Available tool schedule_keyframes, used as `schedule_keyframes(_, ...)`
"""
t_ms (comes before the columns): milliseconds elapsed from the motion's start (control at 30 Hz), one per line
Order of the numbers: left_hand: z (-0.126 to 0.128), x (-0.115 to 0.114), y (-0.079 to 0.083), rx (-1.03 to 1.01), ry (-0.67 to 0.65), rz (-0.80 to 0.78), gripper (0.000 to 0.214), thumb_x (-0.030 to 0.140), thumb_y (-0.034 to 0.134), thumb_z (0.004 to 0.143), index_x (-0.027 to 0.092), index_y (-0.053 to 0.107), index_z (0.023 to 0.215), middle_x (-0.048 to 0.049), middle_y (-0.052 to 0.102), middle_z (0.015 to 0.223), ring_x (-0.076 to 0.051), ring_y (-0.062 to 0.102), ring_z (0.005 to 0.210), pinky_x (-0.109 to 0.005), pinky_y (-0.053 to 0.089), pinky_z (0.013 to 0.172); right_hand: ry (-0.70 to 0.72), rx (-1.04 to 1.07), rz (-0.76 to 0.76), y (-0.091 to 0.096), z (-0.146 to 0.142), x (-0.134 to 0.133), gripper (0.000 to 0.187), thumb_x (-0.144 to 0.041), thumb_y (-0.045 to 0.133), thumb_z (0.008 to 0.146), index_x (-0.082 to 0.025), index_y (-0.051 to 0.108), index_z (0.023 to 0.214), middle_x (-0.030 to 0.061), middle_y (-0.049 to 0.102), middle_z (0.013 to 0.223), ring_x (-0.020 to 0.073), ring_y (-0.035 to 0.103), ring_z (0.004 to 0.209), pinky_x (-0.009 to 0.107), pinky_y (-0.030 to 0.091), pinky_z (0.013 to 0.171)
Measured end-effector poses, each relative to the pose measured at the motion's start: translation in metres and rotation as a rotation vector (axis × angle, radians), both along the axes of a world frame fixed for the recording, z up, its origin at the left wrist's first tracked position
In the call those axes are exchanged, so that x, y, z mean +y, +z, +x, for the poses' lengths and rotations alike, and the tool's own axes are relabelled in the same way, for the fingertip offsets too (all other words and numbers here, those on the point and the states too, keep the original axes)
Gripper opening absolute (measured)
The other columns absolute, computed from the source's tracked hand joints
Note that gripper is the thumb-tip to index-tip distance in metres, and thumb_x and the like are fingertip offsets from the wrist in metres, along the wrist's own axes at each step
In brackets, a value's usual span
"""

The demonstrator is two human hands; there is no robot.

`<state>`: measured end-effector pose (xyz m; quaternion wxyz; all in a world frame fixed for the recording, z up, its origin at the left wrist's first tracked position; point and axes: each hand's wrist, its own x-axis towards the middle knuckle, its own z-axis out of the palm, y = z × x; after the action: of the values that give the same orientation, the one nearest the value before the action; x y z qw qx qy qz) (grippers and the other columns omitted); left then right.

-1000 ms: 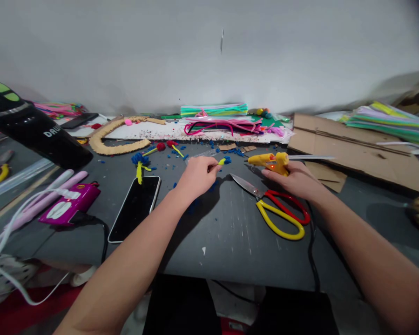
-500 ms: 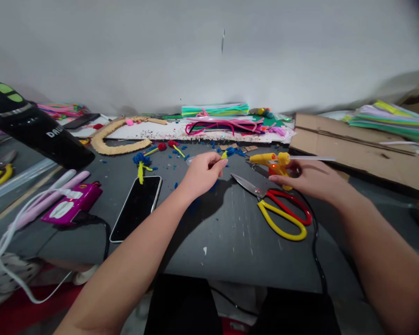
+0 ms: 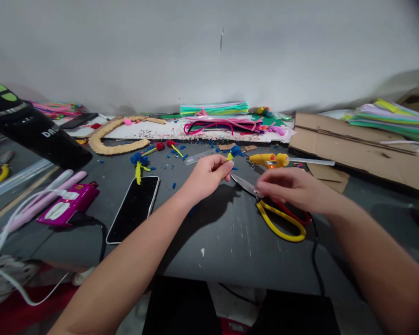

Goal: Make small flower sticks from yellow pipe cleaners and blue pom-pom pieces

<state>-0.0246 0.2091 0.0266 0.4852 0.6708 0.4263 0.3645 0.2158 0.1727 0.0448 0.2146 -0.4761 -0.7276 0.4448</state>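
Observation:
Pinched in my left hand [image 3: 211, 176] is a small flower of pipe cleaner with a blue fuzzy head [image 3: 235, 151] and a yellow stem; most of the stem is hidden by the fingers. My right hand [image 3: 293, 186] hovers over the scissors [image 3: 281, 225], its fingers loosely stretched and holding nothing. These scissors, with one yellow and one red handle, lie on the table pointing toward my left hand. Just beyond the right hand rests a yellow glue gun [image 3: 268, 160] with a clear glue stick in its back. Its grip is partly hidden.
A phone [image 3: 134, 209], a purple box [image 3: 68, 207] with cables and a black bottle-like object [image 3: 38, 128] stand left. Another blue flower [image 3: 139, 159] touches the phone. Behind are cardboard [image 3: 356, 151], a C-shaped cardboard piece [image 3: 99, 139] and pipe cleaner bundles [image 3: 214, 109].
My right hand has let go of the glue gun and come back toward me over the scissors. The glue gun stays on the table. My left hand has shifted slightly right with the flower.

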Motion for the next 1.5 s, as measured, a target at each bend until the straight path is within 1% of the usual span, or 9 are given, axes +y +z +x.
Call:
schedule_keyframes(67,0.004,-0.003,0.0,-0.033,-0.043,-0.018,0.03,0.041,0.056,0.091,0.016,0.055,0.074,-0.0003,0.059,0.066,-0.008,0.044,0.055,-0.023,0.037,0.057,-0.186,0.209,0.064,-0.008,-0.025,0.0,0.032,-0.052,0.066,0.083,-0.023,0.069,0.096,0.0025,0.066,0.076,0.0147,0.056,0.06,0.029,0.047,0.055)
schedule_keyframes(167,0.007,-0.005,-0.002,-0.056,-0.083,-0.014,0.03,0.041,0.057,0.09,0.015,0.056,0.075,0.0001,0.058,0.066,-0.009,0.048,0.059,-0.023,0.039,0.06,-0.218,0.325,0.031,-0.021,-0.044,0.001,0.032,-0.05,0.069,0.081,-0.021,0.069,0.095,0.0022,0.064,0.074,0.0143,0.055,0.059,0.029,0.046,0.054)
schedule_keyframes(300,0.008,-0.005,-0.004,-0.014,-0.112,0.016,0.027,0.037,0.057,0.091,0.015,0.056,0.075,0.0001,0.058,0.065,-0.009,0.052,0.061,-0.024,0.041,0.062,-0.256,0.39,0.024,-0.025,-0.044,0.002,0.028,-0.045,0.072,0.079,-0.02,0.068,0.088,-0.0004,0.059,0.066,0.0122,0.05,0.056,0.027,0.041,0.052)
schedule_keyframes(633,0.007,-0.005,-0.005,0.073,-0.133,0.037,0.026,0.037,0.053,0.092,0.016,0.057,0.078,-0.0014,0.062,0.07,-0.012,0.057,0.066,-0.025,0.043,0.065,-0.211,0.342,0.037,-0.025,-0.043,0.002,0.029,-0.046,0.07,0.08,-0.018,0.065,0.087,0.0007,0.061,0.071,0.0118,0.05,0.059,0.026,0.041,0.053)
schedule_keyframes(700,0.004,-0.006,-0.003,0.176,-0.13,0.096,0.026,0.038,0.051,0.093,0.016,0.059,0.08,-0.0021,0.065,0.074,-0.013,0.057,0.069,-0.026,0.042,0.066,-0.216,0.335,0.032,-0.025,-0.04,0.002,0.028,-0.045,0.069,0.081,-0.019,0.064,0.085,-0.0002,0.059,0.069,0.0116,0.049,0.057,0.026,0.041,0.053)
schedule_keyframes(833,-0.003,-0.005,0.0,0.443,-0.054,0.298,0.031,0.039,0.044,0.096,0.018,0.061,0.08,-0.0029,0.065,0.077,-0.015,0.055,0.071,-0.029,0.038,0.065,-0.239,0.323,0.013,-0.023,-0.031,0.004,0.024,-0.043,0.068,0.082,-0.021,0.063,0.087,0.0004,0.059,0.072,0.0139,0.054,0.06,0.028,0.046,0.055)
schedule_keyframes(967,-0.006,-0.005,-0.002,0.605,-0.032,0.386,0.027,0.035,0.043,0.096,0.019,0.062,0.085,-0.0055,0.067,0.083,-0.017,0.056,0.072,-0.029,0.036,0.063,-0.287,0.296,0.072,-0.02,-0.025,0.005,0.023,-0.043,0.069,0.082,-0.022,0.066,0.088,0.0034,0.063,0.081,0.0176,0.059,0.069,0.032,0.051,0.06)
schedule_keyframes(1267,-0.002,-0.013,-0.001,0.746,-0.086,0.489,0.019,0.018,0.045,0.088,0.02,0.064,0.088,-0.0063,0.07,0.089,-0.02,0.061,0.08,-0.03,0.036,0.064,-0.297,0.291,0.009,-0.024,-0.038,0.005,0.027,-0.044,0.076,0.075,-0.019,0.069,0.083,0.0013,0.061,0.068,0.0138,0.052,0.058,0.028,0.042,0.053)
schedule_keyframes(1500,-0.003,-0.016,0.003,0.806,-0.103,0.532,0.021,0.021,0.042,0.089,0.021,0.062,0.086,-0.0045,0.07,0.088,-0.02,0.062,0.083,-0.03,0.037,0.064,-0.309,0.281,-0.018,-0.025,-0.036,0.007,0.027,-0.043,0.077,0.073,-0.018,0.07,0.081,0.0014,0.061,0.065,0.0135,0.052,0.058,0.027,0.041,0.053)
